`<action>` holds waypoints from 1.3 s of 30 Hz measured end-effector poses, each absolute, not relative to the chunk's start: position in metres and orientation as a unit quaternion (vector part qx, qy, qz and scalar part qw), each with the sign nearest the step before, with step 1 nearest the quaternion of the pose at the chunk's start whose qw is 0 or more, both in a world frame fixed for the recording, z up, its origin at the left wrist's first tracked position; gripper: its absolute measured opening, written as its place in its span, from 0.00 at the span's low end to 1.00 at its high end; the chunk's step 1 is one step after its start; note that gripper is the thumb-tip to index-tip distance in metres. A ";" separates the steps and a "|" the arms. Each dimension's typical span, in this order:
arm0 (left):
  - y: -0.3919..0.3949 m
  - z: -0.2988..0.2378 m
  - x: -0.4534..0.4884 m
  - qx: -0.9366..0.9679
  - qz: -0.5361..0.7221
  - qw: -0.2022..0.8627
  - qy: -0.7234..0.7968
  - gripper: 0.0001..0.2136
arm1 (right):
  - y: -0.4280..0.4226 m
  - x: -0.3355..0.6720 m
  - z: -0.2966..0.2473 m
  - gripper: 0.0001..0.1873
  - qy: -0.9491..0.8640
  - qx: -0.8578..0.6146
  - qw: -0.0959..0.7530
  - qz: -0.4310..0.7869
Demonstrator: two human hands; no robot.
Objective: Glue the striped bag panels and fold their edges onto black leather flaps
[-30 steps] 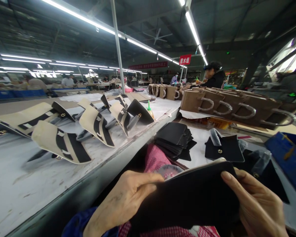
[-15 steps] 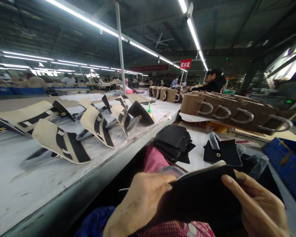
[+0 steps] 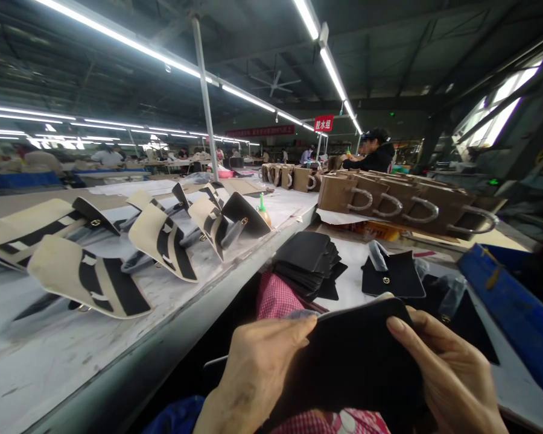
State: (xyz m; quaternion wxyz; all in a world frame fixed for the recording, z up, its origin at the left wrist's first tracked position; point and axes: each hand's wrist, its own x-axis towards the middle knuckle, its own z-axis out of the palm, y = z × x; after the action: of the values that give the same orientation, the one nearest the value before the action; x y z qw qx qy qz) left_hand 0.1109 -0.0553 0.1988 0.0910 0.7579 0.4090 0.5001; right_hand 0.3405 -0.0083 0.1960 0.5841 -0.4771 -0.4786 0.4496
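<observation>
A black leather-like panel (image 3: 357,355) with a pale edge along its top is held up over my lap between both hands. My left hand (image 3: 260,361) is closed on its upper left edge, thumb and fingers pinching. At the upper right corner my right hand (image 3: 452,367) grips it, thumb on the near face and fingers behind. Just beyond lies a stack of black panels (image 3: 305,259). To its right are a black flap with a gold clasp (image 3: 391,274) and another dark piece (image 3: 464,319) with a plastic-wrapped strap.
Several curved cream-and-black flaps (image 3: 163,241) stand on the long white-covered table (image 3: 49,367) at left. A glue bottle (image 3: 263,211) with a green tip is behind them. Brown bag bodies (image 3: 389,196) with wrapped handles line the back right. A blue crate (image 3: 511,319) borders the right; a co-worker (image 3: 373,154) is beyond.
The view has turned a little to the right, so the surroundings sit further left. Both hands keep their hold on the black panel, with only slight movement.
</observation>
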 end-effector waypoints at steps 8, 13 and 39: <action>-0.059 0.201 0.115 0.712 0.519 0.228 0.414 0.11 | -0.007 0.346 0.203 0.17 -0.492 -0.442 0.572 0.485; -0.055 0.205 0.104 0.723 0.494 0.278 0.394 0.10 | -0.006 0.343 0.206 0.19 -0.517 -0.428 0.565 0.480; -0.038 0.220 0.148 0.697 0.645 0.082 0.301 0.10 | -0.010 0.335 0.212 0.04 -0.694 -0.313 0.603 0.239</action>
State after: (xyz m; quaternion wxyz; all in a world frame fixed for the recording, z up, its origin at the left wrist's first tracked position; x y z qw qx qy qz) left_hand 0.1476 -0.0382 0.2197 0.0820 0.6973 0.3013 0.6452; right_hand 0.3345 -0.0101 0.2120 0.6029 -0.3130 -0.6940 0.2386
